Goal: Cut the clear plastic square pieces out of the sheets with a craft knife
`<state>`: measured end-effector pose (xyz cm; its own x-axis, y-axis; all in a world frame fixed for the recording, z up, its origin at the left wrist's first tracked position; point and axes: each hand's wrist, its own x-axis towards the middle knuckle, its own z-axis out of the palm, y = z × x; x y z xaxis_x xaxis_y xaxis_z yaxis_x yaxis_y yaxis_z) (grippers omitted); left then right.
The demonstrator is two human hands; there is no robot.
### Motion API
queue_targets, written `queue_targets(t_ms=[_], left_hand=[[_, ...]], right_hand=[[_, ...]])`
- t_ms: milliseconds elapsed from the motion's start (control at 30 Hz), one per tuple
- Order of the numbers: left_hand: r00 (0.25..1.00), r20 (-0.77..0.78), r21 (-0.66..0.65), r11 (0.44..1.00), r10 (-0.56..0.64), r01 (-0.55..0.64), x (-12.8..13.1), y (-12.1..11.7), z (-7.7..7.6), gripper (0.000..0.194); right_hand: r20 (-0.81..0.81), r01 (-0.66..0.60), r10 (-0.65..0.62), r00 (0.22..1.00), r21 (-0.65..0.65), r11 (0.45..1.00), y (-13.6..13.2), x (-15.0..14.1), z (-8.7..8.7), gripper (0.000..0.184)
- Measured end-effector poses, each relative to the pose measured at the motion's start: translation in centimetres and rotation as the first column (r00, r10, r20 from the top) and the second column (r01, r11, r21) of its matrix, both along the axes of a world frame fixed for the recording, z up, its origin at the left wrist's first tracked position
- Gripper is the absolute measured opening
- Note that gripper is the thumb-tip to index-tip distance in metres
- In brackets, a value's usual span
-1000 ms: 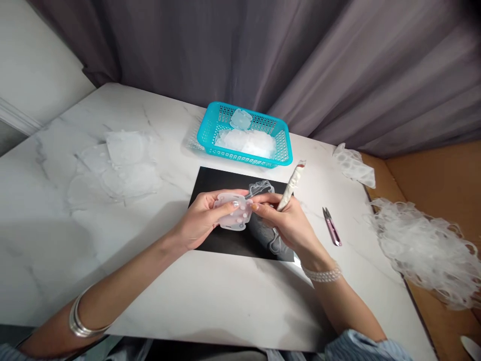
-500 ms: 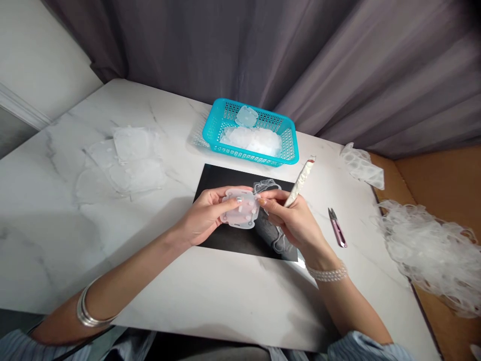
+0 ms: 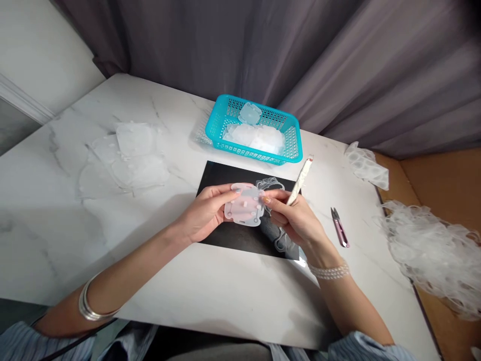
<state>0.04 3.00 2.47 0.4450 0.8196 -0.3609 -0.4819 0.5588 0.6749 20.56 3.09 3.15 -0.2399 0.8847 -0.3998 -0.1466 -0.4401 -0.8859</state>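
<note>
My left hand (image 3: 203, 213) grips a translucent, frosted silicone piece (image 3: 245, 214) by its left side, thumb on top. The piece is roughly square with rounded corners, small holes and raised nubs, and is held above a black mat (image 3: 221, 173). At its right edge, my right hand (image 3: 296, 218) pinches with thumb and forefinger. A slim tool with a white wrapped handle (image 3: 299, 183) is also held in that hand, sticking up past the knuckles; its working end is hidden. Thin clear scrap strips (image 3: 271, 184) lie behind and below the right fingers.
A turquoise basket (image 3: 248, 156) with several frosted pieces stands behind the mat. More pieces (image 3: 137, 168) lie in a loose pile at left. Pink-handled thread snips (image 3: 340, 229) lie at right, beside a cardboard box (image 3: 447, 173) heaped with clear scraps (image 3: 432, 255). A perforated scrap sheet (image 3: 366, 168) lies at back right.
The left thumb has shifted up toward the top edge of the silicone piece, and more of its face shows. Both hands stay on it. The whole view has shifted slightly.
</note>
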Motion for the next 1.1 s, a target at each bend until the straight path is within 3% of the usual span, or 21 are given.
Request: queue_targets(t_ms=[133,267,400,533,733,1100], left_hand=[[0.997,0.049,-0.088,0.994,-0.056,0.061,-0.3,0.4,-0.1,0.041],[0.988,0.075,-0.229,0.962,-0.134,0.148,-1.3,1.3,-0.7,0.053],[0.990,-0.028,-0.142,0.981,-0.140,0.135,-2.3,1.8,-0.5,0.041],[0.993,-0.097,-0.062,0.996,-0.074,0.068,-2.7,1.7,0.6,0.060],[0.992,-0.114,-0.014,0.998,-0.060,0.059,-2.7,1.4,1.2,0.064],[0.992,-0.113,0.031,0.998,-0.052,0.055,-2.7,1.3,1.4,0.067]], right_hand=[[0.037,0.052,-0.054,0.998,0.043,0.998,-0.1,0.0,0.3,0.024],[0.185,0.020,-0.062,0.981,0.220,0.975,-0.8,0.1,1.2,0.024],[0.346,-0.101,-0.022,0.938,0.333,0.938,-1.4,0.8,1.6,0.017],[0.311,-0.166,0.048,0.949,0.363,0.917,-1.3,1.8,0.8,0.026],[0.220,-0.149,0.075,0.973,0.345,0.927,-0.8,2.3,-0.1,0.031],[0.192,-0.105,0.048,0.980,0.296,0.950,-0.6,2.0,0.1,0.029]])
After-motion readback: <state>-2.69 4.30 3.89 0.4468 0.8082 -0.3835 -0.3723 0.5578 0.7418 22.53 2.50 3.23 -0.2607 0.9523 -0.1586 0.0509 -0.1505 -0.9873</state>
